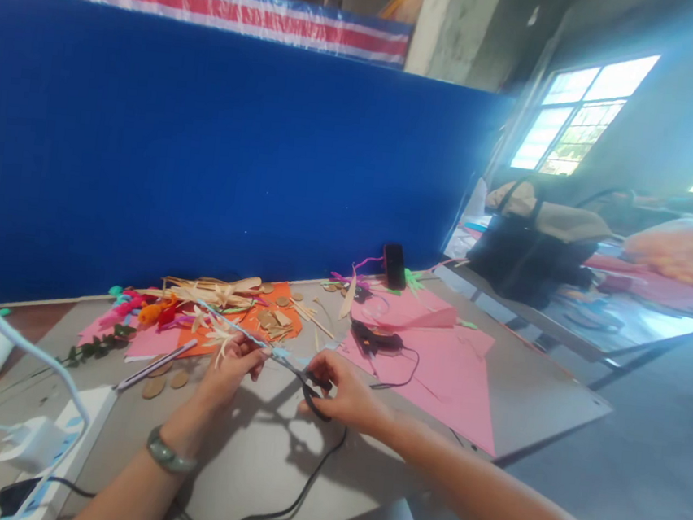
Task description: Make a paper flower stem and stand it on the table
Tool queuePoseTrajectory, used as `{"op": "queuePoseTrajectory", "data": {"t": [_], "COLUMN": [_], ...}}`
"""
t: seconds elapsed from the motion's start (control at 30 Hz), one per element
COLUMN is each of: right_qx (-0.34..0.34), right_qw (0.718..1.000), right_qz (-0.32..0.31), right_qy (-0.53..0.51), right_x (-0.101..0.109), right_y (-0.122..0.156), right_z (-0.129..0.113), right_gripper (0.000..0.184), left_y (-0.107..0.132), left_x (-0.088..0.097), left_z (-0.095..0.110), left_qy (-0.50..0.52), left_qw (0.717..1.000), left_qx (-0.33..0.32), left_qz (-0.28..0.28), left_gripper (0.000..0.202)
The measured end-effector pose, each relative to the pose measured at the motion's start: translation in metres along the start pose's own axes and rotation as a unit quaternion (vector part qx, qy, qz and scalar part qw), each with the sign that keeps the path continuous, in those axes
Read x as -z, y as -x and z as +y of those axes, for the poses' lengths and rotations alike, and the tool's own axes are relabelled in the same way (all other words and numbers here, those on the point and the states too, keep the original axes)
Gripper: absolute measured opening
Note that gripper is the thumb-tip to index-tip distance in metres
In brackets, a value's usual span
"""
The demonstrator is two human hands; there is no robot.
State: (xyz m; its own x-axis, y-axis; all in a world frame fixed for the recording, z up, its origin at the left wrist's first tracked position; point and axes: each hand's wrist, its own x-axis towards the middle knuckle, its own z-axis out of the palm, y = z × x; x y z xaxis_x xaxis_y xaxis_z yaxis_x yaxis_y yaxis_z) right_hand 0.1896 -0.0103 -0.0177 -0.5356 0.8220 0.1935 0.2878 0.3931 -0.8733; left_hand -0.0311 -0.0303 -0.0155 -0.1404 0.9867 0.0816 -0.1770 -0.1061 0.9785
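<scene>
My left hand (231,367) pinches a thin light-blue stem (245,332), which looks wrapped in paper or fuzzy. Just beside that hand is a cream flower (217,332) with long narrow petals; whether it is joined to the stem I cannot tell. My right hand (343,390) is closed on the handles of black scissors (316,398). Their blades point left towards a light-blue end (279,353) near my left fingertips. Whether the blades touch it cannot be made out.
Behind my hands lie dried husk strips (214,290), orange paper (293,322) and colourful fuzzy pieces (145,310). To the right, a glue gun (379,339) rests on pink paper (445,384) near a phone (394,266). A power strip (82,423), cables and wooden discs (153,388) are leftward.
</scene>
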Motion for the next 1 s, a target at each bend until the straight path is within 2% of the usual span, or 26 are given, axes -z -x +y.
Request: {"op": "queuePoseTrajectory", "data": {"t": [0.2,0.7,1.0], "right_qx": [-0.01,-0.026,-0.034], "right_qw": [0.999,0.995,0.994], "right_qz": [0.005,0.021,0.021], "right_qy": [-0.035,-0.09,-0.105], "right_x": [-0.003,-0.005,-0.003], "right_y": [-0.001,-0.001,0.0], "right_z": [-0.001,0.011,0.005], "right_gripper": [0.046,0.042,0.04], "left_y": [0.003,-0.001,0.0], "left_x": [-0.004,0.001,0.001], "left_z": [0.004,-0.008,-0.008], "left_qy": [0.004,0.054,0.054], "left_qw": [1.0,0.998,0.998], "left_qx": [0.002,0.016,0.011], "left_qz": [-0.008,-0.014,-0.017], "left_gripper": [0.025,0.03,0.031]}}
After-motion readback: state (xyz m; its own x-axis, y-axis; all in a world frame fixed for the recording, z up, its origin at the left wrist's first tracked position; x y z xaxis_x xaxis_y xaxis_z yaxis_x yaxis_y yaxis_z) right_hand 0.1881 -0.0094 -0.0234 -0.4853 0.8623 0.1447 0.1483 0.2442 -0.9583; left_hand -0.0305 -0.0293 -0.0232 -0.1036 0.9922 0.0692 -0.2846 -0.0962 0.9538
